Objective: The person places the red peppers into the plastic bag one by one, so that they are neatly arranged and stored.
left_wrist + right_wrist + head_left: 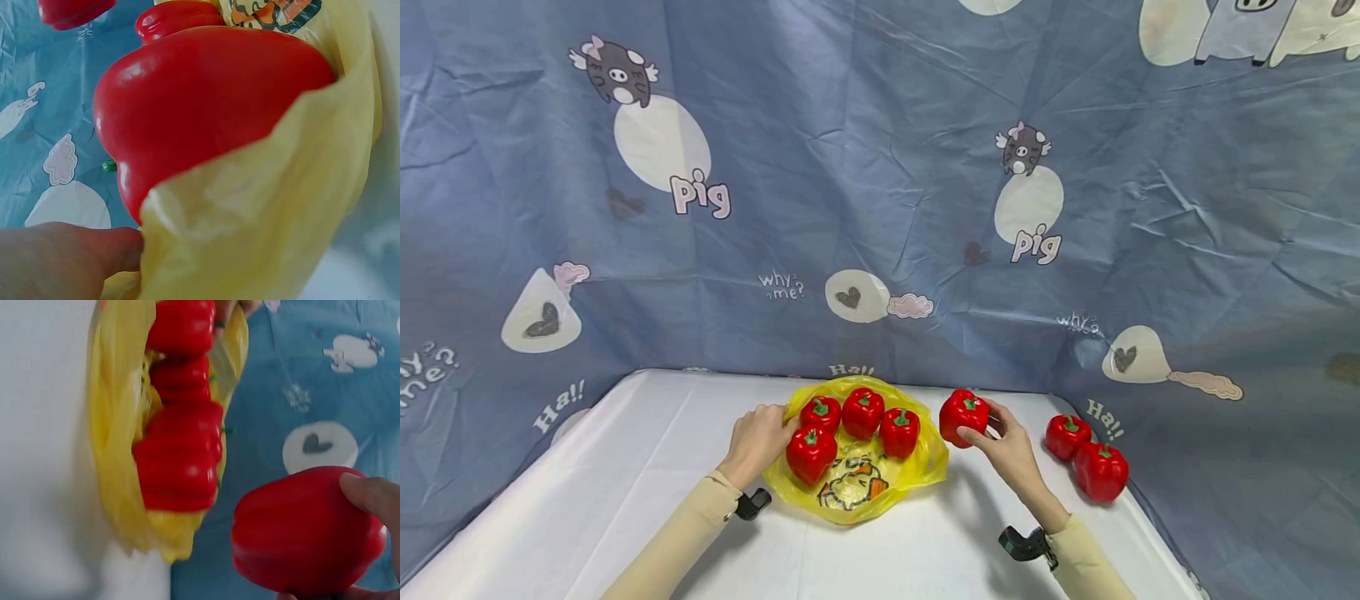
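A yellow plastic bag (880,498) lies spread on the table with several red bell peppers (811,456) inside it. My left hand (758,442) pinches the bag's left edge beside the peppers; in the left wrist view the thumb (119,250) presses against the yellow film next to a large red pepper (206,106). My right hand (1006,446) grips another red bell pepper (962,417) just right of the bag, its green stem facing up. In the right wrist view that pepper (306,531) sits between thumb and fingers, apart from the bag (112,425).
Two more red bell peppers (1101,472) stand together at the table's right edge. The table has a white cover (647,467). A blue cloth (880,208) with cartoon prints hangs behind and along both sides.
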Demonstrator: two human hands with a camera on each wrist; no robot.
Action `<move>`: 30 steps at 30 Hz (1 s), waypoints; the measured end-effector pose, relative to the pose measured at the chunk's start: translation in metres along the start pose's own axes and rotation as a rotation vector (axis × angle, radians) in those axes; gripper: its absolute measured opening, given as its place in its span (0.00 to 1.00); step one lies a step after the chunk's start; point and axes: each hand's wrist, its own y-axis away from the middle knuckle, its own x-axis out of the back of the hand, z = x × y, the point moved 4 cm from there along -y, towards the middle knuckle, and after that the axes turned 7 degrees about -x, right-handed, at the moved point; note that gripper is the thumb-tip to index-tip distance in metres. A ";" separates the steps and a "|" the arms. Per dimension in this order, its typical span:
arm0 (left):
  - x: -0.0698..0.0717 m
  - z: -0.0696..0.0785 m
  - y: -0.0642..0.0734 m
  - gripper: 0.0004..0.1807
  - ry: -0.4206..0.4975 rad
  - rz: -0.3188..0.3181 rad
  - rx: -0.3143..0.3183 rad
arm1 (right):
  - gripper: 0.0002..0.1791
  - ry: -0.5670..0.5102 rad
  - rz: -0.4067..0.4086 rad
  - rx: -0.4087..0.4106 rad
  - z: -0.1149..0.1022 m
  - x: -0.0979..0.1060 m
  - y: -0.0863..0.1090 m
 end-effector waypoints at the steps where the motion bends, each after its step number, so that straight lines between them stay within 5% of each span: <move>1: 0.001 0.000 0.000 0.17 0.001 0.001 0.001 | 0.42 -0.004 -0.016 0.007 -0.002 -0.005 0.002; 13: 0.000 -0.001 0.002 0.17 0.000 -0.008 0.017 | 0.38 -0.035 -0.189 0.099 -0.018 -0.074 0.023; 19: 0.000 -0.002 0.001 0.16 0.000 -0.008 0.027 | 0.42 0.043 -0.268 0.108 -0.017 -0.104 0.028; 30: 0.003 -0.001 0.000 0.18 0.002 0.012 0.007 | 0.43 0.120 -0.268 0.107 -0.014 -0.140 0.032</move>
